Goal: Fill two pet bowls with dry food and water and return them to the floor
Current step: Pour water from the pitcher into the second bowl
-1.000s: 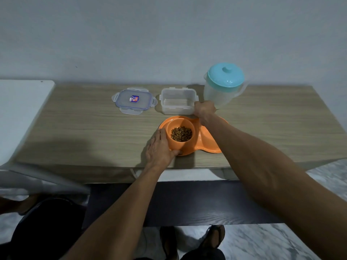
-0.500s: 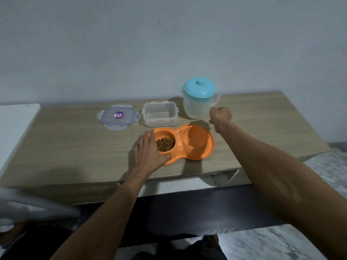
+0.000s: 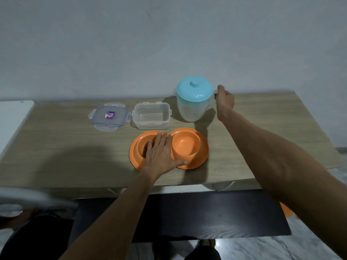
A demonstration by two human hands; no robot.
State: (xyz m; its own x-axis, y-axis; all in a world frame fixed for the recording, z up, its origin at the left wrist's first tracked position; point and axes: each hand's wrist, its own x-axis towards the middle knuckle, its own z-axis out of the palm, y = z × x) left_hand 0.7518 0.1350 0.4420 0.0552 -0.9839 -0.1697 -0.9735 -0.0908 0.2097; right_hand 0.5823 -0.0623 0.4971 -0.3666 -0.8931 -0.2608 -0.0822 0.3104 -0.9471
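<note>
Left hand (image 3: 159, 156) slid onto orange twin bowl (image 3: 187, 145); right hand (image 3: 225, 102) grips pitcher (image 3: 191, 107)

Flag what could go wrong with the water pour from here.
1. The jug has its lid on; tipped by the right hand, it might slip off and flood the table.
2. The left hand lies flat over the left well of the orange bowl, beside the empty well: splash could reach it.
</note>
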